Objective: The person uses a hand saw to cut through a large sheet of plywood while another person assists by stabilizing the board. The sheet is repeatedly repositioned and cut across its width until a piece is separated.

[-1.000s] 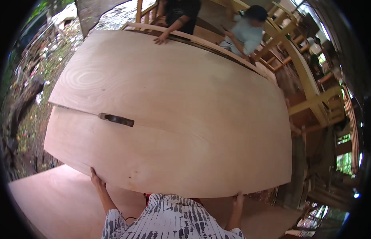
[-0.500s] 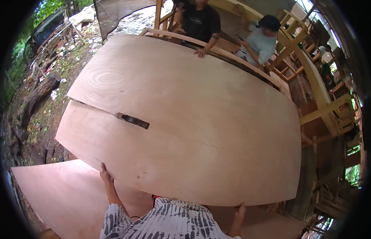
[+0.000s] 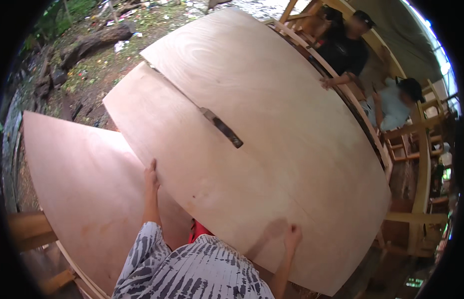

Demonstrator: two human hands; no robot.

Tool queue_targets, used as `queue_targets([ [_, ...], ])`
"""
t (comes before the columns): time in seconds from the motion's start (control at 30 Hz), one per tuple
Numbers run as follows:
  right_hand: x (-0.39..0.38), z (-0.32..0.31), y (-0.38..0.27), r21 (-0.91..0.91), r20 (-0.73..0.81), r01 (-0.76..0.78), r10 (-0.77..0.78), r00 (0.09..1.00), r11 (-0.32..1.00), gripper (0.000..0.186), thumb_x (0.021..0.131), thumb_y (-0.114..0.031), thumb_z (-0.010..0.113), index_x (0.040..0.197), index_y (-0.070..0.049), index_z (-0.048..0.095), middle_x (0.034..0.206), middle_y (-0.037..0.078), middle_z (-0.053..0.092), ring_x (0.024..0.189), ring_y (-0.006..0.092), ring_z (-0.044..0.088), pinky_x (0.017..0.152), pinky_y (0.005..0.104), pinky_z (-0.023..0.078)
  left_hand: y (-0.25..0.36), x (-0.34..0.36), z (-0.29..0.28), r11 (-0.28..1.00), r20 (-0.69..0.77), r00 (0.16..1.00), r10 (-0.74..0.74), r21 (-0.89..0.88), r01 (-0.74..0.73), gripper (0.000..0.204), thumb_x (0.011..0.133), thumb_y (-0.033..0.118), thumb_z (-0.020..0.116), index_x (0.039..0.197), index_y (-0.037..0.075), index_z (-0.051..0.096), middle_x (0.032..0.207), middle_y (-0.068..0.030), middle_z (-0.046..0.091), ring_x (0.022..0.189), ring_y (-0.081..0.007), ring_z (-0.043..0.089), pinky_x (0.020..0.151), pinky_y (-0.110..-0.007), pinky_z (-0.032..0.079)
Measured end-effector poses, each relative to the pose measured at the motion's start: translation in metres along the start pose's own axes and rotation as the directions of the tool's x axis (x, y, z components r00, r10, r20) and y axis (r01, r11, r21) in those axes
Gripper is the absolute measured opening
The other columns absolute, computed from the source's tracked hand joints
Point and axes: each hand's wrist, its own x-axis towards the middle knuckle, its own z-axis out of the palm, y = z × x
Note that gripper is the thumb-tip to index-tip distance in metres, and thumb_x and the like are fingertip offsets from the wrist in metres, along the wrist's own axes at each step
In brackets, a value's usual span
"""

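A large plywood sheet [image 3: 272, 164] spreads out before me, with a straight slit running in from its far-left edge. At the inner end of the slit lies a handsaw [image 3: 224, 130], its dark handle resting on the sheet. My left hand [image 3: 151, 175] grips the sheet's near-left edge, thumb on top, fingers hidden beneath. Above the near part of the sheet my right hand [image 3: 292, 236] is raised, fingers curled closed, its shadow falling on the wood. Nothing shows in it.
Another plywood sheet [image 3: 87, 184] lies lower at the left. Across the sheet, a person in black [image 3: 344, 55] rests a hand at its far edge, beside a person in light grey [image 3: 394, 107]. Wooden frames [image 3: 421, 169] stand at right; a log [image 3: 97, 42] lies on littered ground.
My view has turned, so the sheet appears rotated clockwise. My right hand has left the near edge and risen over the sheet. My left hand still grips the edge.
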Motion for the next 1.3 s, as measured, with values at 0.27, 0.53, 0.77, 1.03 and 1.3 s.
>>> queue_targets([
  [0.27, 0.049, 0.039, -0.279, 0.181, -0.111, 0.883, -0.882, 0.457, 0.434, 0.067, 0.091, -0.023, 0.076, 0.148, -0.001, 0.048, 0.143, 0.025, 0.056, 0.133, 0.0431, 0.051, 0.114, 0.0495, 0.042, -0.010, -0.020, 0.035, 0.997, 0.137, 0.988, -0.077, 0.038, 0.073, 0.060, 0.110, 0.039, 0.057, 0.144, -0.010, 0.056, 0.146, -0.0193, 0.060, 0.130, -0.0262, 0.061, 0.110, -0.040, 0.051],
  [0.53, 0.018, 0.111, -0.386, 0.017, 0.262, 0.879, -0.851, 0.456, 0.477, 0.063, 0.091, -0.032, 0.073, 0.141, -0.001, 0.050, 0.124, 0.028, 0.065, 0.112, 0.0419, 0.067, 0.094, 0.0545, 0.054, 0.018, -0.006, 0.031, 0.184, -0.213, 0.911, 0.354, 0.970, 0.156, 0.100, 0.091, 0.056, 0.075, 0.163, 0.004, 0.029, 0.159, -0.0266, 0.044, 0.142, -0.0375, 0.049, 0.116, -0.054, 0.040],
  [0.77, 0.031, 0.150, -0.396, 0.112, 0.262, 0.816, -0.809, 0.526, 0.567, 0.055, 0.094, -0.028, 0.067, 0.138, 0.002, 0.052, 0.109, 0.024, 0.072, 0.096, 0.0431, 0.074, 0.083, 0.0536, 0.060, 0.015, 0.089, 0.143, -0.117, 0.515, 0.776, 0.365, 0.852, -0.510, 0.106, 0.086, 0.068, 0.071, 0.167, 0.018, 0.024, 0.175, -0.0118, 0.020, 0.160, -0.0391, 0.016, 0.120, -0.070, 0.025],
  [1.03, 0.031, 0.115, -0.416, 0.169, 0.443, 0.848, -0.807, 0.390, 0.502, 0.065, 0.092, -0.029, 0.070, 0.146, 0.000, 0.050, 0.113, 0.026, 0.073, 0.103, 0.0421, 0.072, 0.089, 0.0513, 0.058, 0.022, 0.078, 0.220, -0.136, 0.281, 0.959, 0.032, 0.952, -0.275, 0.134, 0.073, 0.068, 0.082, 0.171, 0.028, 0.000, 0.179, 0.0001, -0.008, 0.161, -0.0460, -0.007, 0.104, -0.092, 0.012],
  [1.3, 0.079, 0.024, -0.389, 0.311, 0.399, 0.736, -0.785, 0.473, 0.602, 0.043, 0.099, -0.039, 0.062, 0.130, -0.010, 0.068, 0.097, 0.025, 0.074, 0.086, 0.0416, 0.073, 0.072, 0.0503, 0.057, 0.026, 0.049, 0.287, -0.105, 0.351, 0.925, -0.142, 0.924, -0.367, 0.155, 0.064, 0.076, 0.085, 0.168, 0.009, -0.008, 0.176, -0.0187, -0.010, 0.159, -0.0495, -0.012, 0.116, -0.080, 0.012],
])
